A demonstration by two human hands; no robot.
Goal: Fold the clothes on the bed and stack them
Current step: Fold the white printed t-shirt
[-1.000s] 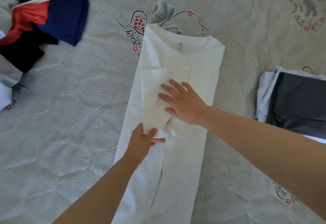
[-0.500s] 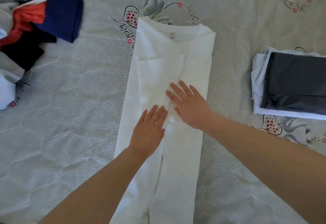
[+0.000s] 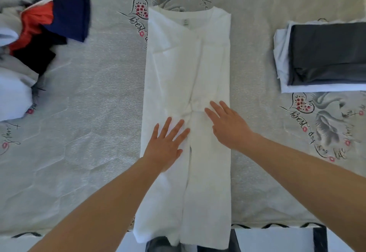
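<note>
Both hands are lying flat and open, holding nothing: the left hand and right hand are pressing the white shirt mid-length. Its long axis is running straight away from them, collar beyond the fingertips and hem hanging behind the wrists, so both hands are sitting equally near for the next fold.

The scene was bright and evenly lit by soft daylight, with only faint shadows under the forearms and no hard glare, though the white shirt was washed out, its folds barely readable. Focus was slightly soft overall. Wide-angle distortion stretched the edges, where the unfolded pile looked smeared.
</note>
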